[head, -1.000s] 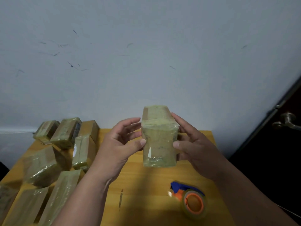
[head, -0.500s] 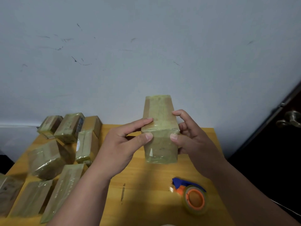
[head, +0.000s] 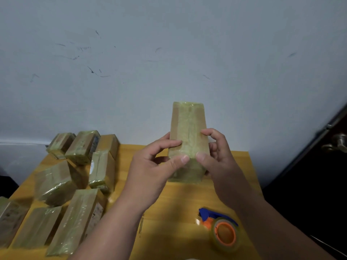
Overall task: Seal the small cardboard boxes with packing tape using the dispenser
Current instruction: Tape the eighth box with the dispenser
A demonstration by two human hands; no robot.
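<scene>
A taped cardboard box point(head: 188, 139) was held above the wooden table point(head: 180, 199), its long face toward the camera. The left hand point(head: 152, 171) and right hand point(head: 218, 162) both grasped it, thumbs pressed on its near edge. The tape dispenser point(head: 220, 228) lay on the table below the right forearm. Other taped boxes point(head: 75, 184) were clustered at the table's left.

text: none legible | box labels point(head: 91, 164): too blurred to read
</scene>
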